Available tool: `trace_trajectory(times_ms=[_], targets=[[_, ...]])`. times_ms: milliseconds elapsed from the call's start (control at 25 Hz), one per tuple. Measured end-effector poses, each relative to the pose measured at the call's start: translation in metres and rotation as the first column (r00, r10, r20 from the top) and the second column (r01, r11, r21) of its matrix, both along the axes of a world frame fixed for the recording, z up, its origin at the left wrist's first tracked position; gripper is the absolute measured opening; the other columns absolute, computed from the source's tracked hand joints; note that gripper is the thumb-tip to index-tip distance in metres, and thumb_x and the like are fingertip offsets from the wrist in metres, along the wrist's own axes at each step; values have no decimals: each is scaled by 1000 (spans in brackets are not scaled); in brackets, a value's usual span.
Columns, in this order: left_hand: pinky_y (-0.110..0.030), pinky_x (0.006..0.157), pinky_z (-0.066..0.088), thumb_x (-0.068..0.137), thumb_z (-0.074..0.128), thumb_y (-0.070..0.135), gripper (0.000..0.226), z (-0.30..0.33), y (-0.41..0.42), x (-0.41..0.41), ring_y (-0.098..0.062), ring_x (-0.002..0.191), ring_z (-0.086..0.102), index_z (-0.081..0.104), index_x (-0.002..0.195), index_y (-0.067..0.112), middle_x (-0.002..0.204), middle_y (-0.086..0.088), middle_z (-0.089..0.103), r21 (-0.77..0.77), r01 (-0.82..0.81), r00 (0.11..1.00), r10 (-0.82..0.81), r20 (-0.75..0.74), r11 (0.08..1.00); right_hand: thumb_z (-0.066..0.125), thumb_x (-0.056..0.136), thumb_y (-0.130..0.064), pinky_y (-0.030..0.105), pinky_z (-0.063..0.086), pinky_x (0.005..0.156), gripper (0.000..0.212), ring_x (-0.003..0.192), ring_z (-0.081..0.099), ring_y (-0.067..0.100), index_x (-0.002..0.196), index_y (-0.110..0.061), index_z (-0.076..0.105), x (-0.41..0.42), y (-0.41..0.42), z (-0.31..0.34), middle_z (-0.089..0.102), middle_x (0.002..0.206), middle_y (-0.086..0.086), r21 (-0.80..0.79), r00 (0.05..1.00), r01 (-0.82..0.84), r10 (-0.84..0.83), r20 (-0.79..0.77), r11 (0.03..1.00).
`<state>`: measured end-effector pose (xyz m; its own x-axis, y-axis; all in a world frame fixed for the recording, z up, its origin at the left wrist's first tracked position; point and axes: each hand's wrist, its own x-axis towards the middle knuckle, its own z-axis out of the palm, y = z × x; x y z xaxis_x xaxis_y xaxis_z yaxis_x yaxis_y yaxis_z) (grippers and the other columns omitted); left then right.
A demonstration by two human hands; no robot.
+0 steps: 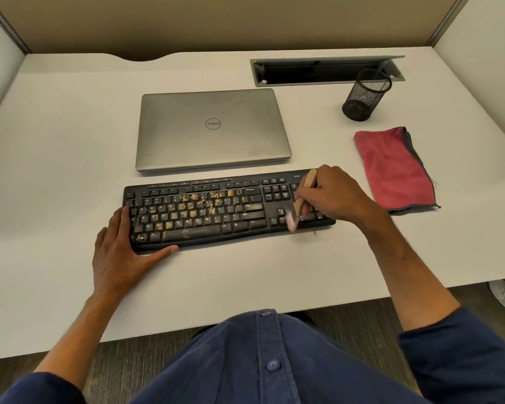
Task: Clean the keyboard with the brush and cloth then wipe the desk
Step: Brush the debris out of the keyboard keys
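Brushing is the step in hand. The right hand (337, 196), right of centre in the frame, has its fingers clamped on the wooden handle of the brush (301, 199), whose bristles, blurred, sit low on the right-hand end of the keyboard (216, 214) near the arrow keys. The left hand (120, 246) rests flat on the keyboard's left end, fingers straight and apart on the edge keys, thumb along the front edge, apparently steadying it. The keyboard lies at mid-frame on the white bench (56, 141), just in front of a closed laptop (212, 129). Orange-brown crumbs (199, 202) cover the middle letter rows, and one speck lies on the bench just off the keyboard's lower right corner. The red cloth (394, 167) lies folded at the right of the frame, untouched, near a black mesh pen cup (365, 96). Judged state: brushing is early, with cloth work and bench wiping not begun. The next move calls for carrying the bristles leftward across the soiled rows, sweeping debris off the keys while the left hand holds the keyboard from sliding.
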<state>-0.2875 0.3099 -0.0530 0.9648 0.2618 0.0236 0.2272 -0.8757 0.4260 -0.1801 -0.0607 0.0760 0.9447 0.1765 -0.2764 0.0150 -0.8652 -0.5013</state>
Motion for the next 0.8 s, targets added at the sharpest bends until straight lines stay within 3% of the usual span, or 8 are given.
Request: trace_trajectory(times_ms=[120, 240, 440, 640, 800], targets=[[-51, 112, 35, 55, 49, 96, 131, 1, -1, 1, -34, 134, 39, 21, 156, 16, 159, -3, 30, 4, -6, 1000, 6, 3, 1000, 54, 95, -29, 28, 50, 65, 22, 68, 67, 11, 88, -22, 73, 10, 15, -3, 73, 70, -7, 67, 987, 24, -34, 155, 997], [-51, 112, 35, 56, 50, 94, 130, 2, -1, 0, -34, 133, 40, 22, 155, 16, 158, -4, 32, 4, 5, 1000, -5, 19, 1000, 49, 99, -34, 29, 52, 69, 24, 73, 67, 13, 96, -26, 72, 23, 38, -14, 73, 78, -7, 36, 975, -38, 29, 221, 999], [-51, 113, 35, 57, 49, 95, 129, 1, 1, 0, -34, 134, 39, 21, 156, 16, 159, -5, 31, 7, 6, 1000, -6, 14, 1000, 49, 97, -28, 35, 55, 70, 30, 72, 67, 22, 84, -12, 72, 30, 54, -14, 72, 73, 3, -55, 984, -64, 73, 165, 996], [-51, 115, 32, 58, 49, 94, 129, 0, 1, 0, -33, 137, 37, 21, 156, 15, 159, -7, 31, 8, 14, 1000, -15, 23, 1000, 56, 90, -21, 34, 57, 70, 25, 66, 70, 14, 74, -12, 72, 9, 50, -2, 72, 63, -2, -85, 977, -179, 167, -130, 980], [-51, 116, 31, 60, 48, 95, 129, -2, 1, -1, -32, 138, 36, 20, 156, 14, 160, -8, 29, 13, 27, 1000, -27, 12, 1000, 56, 94, -26, 25, 46, 65, 20, 77, 66, 12, 90, -22, 76, 14, 60, 6, 74, 83, -9, -29, 989, -139, 140, 52, 990]])
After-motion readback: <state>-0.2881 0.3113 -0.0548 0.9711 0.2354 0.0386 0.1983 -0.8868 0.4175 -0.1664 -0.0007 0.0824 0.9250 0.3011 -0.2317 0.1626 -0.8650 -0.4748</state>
